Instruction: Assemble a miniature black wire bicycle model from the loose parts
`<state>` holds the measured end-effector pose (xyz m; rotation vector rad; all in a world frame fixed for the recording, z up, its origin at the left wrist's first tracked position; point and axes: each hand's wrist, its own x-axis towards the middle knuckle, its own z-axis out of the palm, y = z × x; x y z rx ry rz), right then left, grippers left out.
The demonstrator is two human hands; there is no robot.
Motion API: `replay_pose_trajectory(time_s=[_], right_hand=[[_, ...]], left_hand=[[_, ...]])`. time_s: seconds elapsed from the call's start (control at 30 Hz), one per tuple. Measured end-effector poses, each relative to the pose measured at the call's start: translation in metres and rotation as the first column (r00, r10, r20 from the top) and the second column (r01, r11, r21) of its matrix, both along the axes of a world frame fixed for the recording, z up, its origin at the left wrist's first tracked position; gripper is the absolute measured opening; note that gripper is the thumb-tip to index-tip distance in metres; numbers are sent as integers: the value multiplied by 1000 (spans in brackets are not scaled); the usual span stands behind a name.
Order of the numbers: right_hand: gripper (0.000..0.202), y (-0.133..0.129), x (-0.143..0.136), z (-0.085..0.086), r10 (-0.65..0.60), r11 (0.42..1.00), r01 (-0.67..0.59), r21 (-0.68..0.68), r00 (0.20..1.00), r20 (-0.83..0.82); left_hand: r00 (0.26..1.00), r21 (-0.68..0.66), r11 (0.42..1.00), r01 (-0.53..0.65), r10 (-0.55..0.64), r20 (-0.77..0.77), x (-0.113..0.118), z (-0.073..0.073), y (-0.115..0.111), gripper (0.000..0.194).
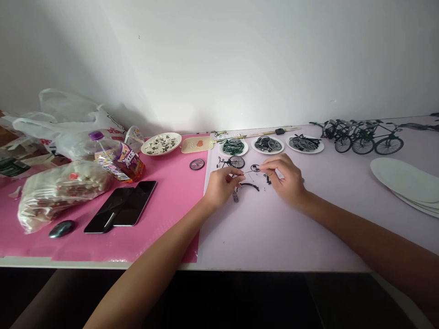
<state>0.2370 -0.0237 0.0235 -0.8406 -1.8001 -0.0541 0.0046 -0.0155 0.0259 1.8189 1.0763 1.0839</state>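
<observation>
Over the pale right part of the table, my left hand (223,184) pinches one end of a thin dark model bicycle part (251,172). My right hand (285,177) closes its fingertips at the other end of it. Its exact shape is too small to make out. Just behind my left hand lies a partly built model bicycle with a black wheel (237,161). A curved black part (250,185) and a small grey piece (235,197) lie below the fingers. A loose wheel (196,164) rests on the pink mat to the left.
Behind my hands stand small plates of green parts (233,146), wheels (268,144) and grey-black parts (304,142). Several assembled model bicycles (363,139) are at back right, near white plates (404,178). Phones (135,203), a bottle (118,160) and bags (61,187) occupy the left.
</observation>
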Motion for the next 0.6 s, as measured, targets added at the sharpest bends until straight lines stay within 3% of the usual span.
replay_pose_trajectory(time_s=[0.27, 0.6], right_hand=[[22, 1, -4, -7, 21, 999, -22, 23, 999, 48], [20, 4, -6, -8, 67, 993, -72, 95, 996, 50]], left_hand=[[996, -53, 998, 16, -11, 89, 1, -3, 3, 16], [996, -85, 996, 13, -5, 94, 1, 0, 2, 21]])
